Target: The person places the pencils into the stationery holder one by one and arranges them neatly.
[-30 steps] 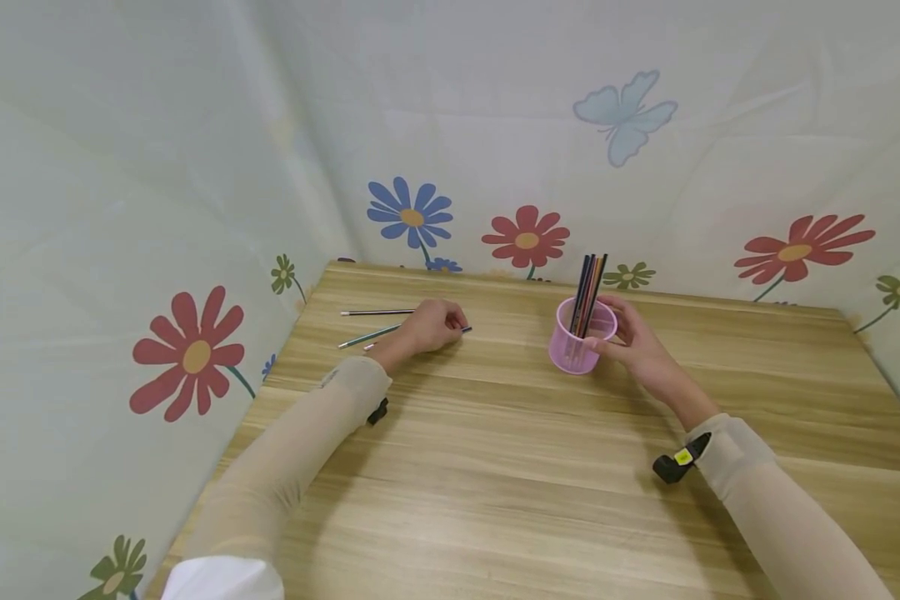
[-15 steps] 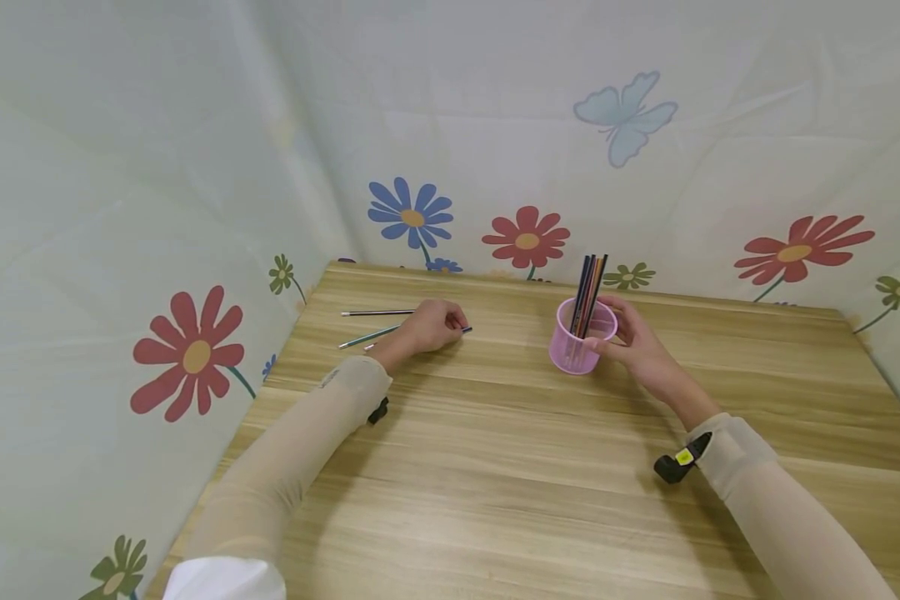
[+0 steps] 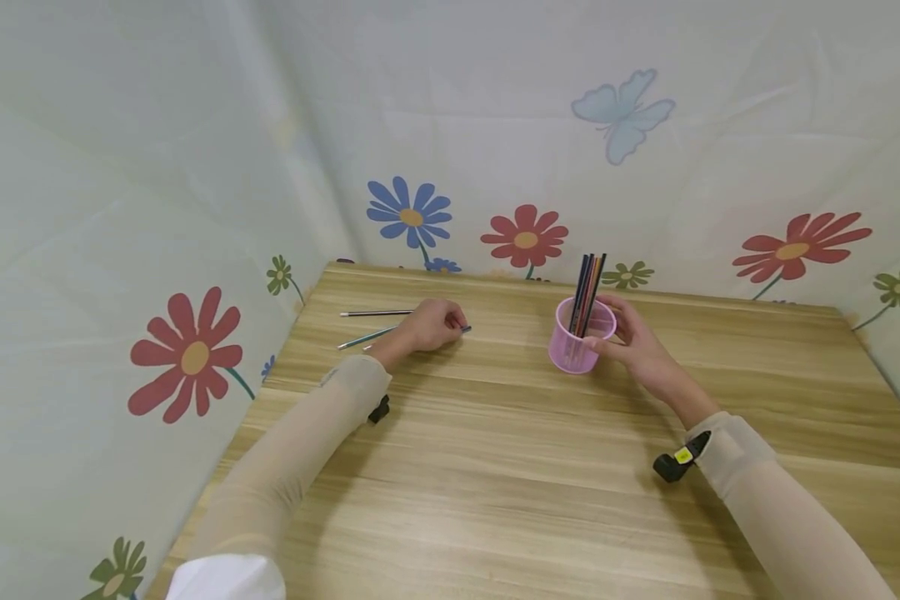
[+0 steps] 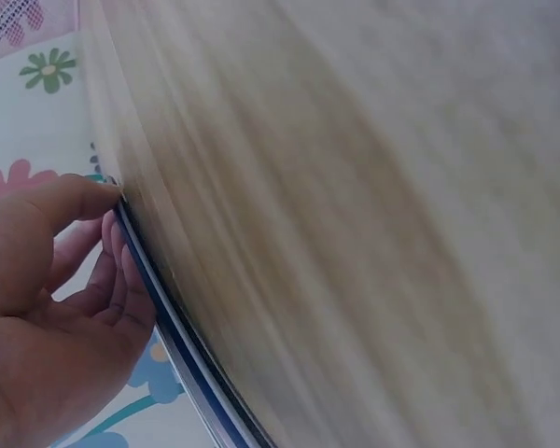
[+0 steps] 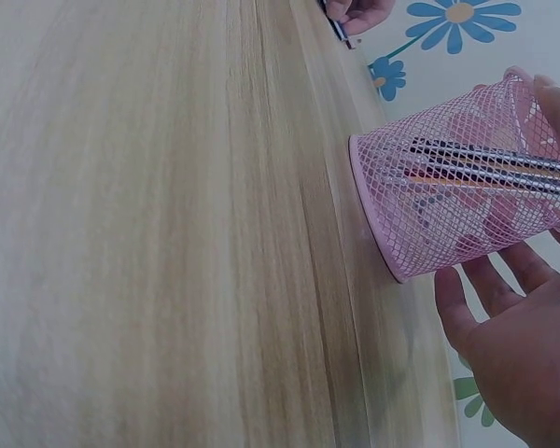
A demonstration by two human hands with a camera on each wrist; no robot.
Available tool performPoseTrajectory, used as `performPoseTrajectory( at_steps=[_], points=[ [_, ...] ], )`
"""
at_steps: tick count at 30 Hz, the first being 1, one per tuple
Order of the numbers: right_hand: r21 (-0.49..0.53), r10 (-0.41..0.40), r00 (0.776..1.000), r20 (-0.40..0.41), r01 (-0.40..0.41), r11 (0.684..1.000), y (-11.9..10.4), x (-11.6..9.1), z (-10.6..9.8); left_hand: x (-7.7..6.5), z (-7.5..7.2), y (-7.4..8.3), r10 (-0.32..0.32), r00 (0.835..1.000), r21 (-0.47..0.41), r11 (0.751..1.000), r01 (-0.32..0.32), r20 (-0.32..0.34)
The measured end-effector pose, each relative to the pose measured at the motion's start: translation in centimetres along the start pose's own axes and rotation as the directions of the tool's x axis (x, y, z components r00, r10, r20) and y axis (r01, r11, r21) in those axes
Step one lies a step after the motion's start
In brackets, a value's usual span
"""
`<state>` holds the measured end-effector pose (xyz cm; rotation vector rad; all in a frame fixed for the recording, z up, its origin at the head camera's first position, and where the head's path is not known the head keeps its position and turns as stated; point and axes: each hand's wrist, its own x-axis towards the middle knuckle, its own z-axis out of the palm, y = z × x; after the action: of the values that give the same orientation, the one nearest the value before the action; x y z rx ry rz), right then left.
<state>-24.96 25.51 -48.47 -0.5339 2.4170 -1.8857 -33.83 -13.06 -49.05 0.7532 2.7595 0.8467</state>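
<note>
A pink mesh pencil cup (image 3: 562,356) stands on the wooden table. Several dark pencils (image 3: 590,287) and an orange one lean in it, their upper ends above the rim. My right hand (image 3: 648,358) grips the cup's right side, the thumb in front and the fingers behind. Farther left, my left hand (image 3: 429,327) pinches a dark blue pencil (image 4: 168,299) lying along the tabletop. Its tip (image 3: 467,329) pokes out past the fingertips. Behind and under that wrist lie a black pencil (image 3: 371,313) and a teal pencil (image 3: 360,339), partly covered by the hand.
The wood-grain table (image 3: 487,483) reaches a curtain (image 3: 450,100) printed with flowers and a butterfly at the back and left. A small white pencil end (image 3: 369,347) shows beside the left wrist; I cannot tell which pencil it belongs to.
</note>
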Motion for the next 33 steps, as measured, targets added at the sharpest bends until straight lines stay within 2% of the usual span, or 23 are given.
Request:
performPoseTrajectory(
  at_steps=[4,9,18,26,33],
  points=[
    [-0.007,0.0,1.0,-0.006,0.0,1.0,-0.1,0.1,0.1,-0.1,-0.6,0.2,0.024,1.0,-0.055,0.998,-0.023,0.018],
    [-0.003,-0.004,1.0,-0.004,0.004,1.0,-0.2,0.1,0.1,0.0,-1.6,1.5,0.063,0.998,-0.117,0.991,-0.061,0.013],
    [-0.003,0.015,1.0,0.0,-0.015,1.0,-0.3,0.0,0.1,-0.4,-3.1,5.6,0.13,0.991,-0.186,0.974,-0.126,0.008],
    [-0.003,0.014,1.0,0.007,-0.014,1.0,-0.2,0.0,0.0,0.0,-4.1,9.3,0.224,0.974,-0.186,0.957,-0.223,-0.012],
    [-0.012,0.017,1.0,0.011,-0.017,1.0,-0.1,0.0,-0.1,0.9,-5.3,12.6,0.291,0.952,-0.257,0.917,-0.306,-0.098]
  ],
)
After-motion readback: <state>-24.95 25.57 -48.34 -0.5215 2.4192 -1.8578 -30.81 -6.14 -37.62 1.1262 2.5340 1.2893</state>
